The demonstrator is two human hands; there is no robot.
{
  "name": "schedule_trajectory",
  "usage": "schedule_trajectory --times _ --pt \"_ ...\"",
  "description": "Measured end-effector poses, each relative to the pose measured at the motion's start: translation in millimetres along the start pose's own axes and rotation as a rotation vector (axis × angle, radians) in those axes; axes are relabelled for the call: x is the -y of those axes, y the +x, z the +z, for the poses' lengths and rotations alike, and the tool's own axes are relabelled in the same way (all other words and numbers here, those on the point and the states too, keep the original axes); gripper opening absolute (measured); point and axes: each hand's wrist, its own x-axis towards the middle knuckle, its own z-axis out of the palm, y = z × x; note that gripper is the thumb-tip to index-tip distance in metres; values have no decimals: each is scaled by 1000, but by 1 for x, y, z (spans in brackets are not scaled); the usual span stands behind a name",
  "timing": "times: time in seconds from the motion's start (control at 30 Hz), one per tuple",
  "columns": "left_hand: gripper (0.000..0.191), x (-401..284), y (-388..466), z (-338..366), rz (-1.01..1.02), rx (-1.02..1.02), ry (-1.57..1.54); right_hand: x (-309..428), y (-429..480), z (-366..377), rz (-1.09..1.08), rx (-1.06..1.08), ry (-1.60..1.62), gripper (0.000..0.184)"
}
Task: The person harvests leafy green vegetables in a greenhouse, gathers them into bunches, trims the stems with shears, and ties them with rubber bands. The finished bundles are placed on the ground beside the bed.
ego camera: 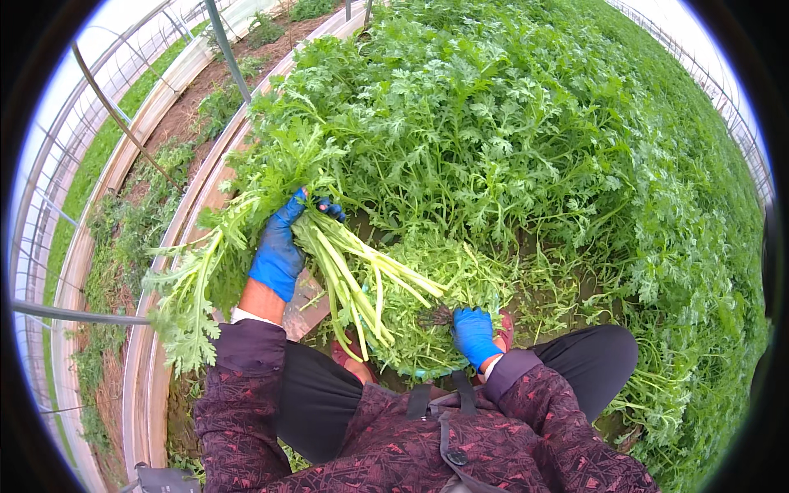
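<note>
My left hand (280,246), in a blue glove, grips a bunch of leafy green stalks (336,252). Their leaves spread up and to the left, while the pale bare stems point down to the right. My right hand (474,333), also blue-gloved, is closed near the stem ends, beside a small dark, root-like tuft (436,316); whether it holds that tuft or something else is hidden. Below both hands lies a heap of loose leaves and stems (419,345), in a container whose light blue rim (431,373) shows at the near edge.
Dense leafy plants (481,123) fill the ground ahead and to the right. A bent plastic-covered edge (179,228) runs along the left. A metal pole (228,52) and a horizontal bar (80,313) stand out at the left. My knees flank the heap.
</note>
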Motion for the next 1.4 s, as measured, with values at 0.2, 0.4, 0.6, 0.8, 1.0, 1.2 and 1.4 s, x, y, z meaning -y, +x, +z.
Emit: schedule_trajectory --times 0.2,0.4,0.6,0.8,1.0,1.2,1.4 --pt "44 21 20 -25 -47 -216 72 -32 -10 -44 -20 -54 481 31" --pt "40 39 23 -23 44 -234 303 -20 -27 -154 199 108 1296 36" --pt "40 56 20 -16 41 -230 282 80 33 -143 -251 -221 1036 34" --pt "40 62 22 -37 92 -237 278 43 40 -114 15 217 865 43" --pt "35 89 27 -38 90 -260 286 31 3 -110 71 313 945 44" --pt "24 46 22 -13 153 -251 159 24 -11 -64 -4 129 1094 47" --pt "35 -14 13 -17 184 -239 153 -13 -40 -53 490 161 1261 47"
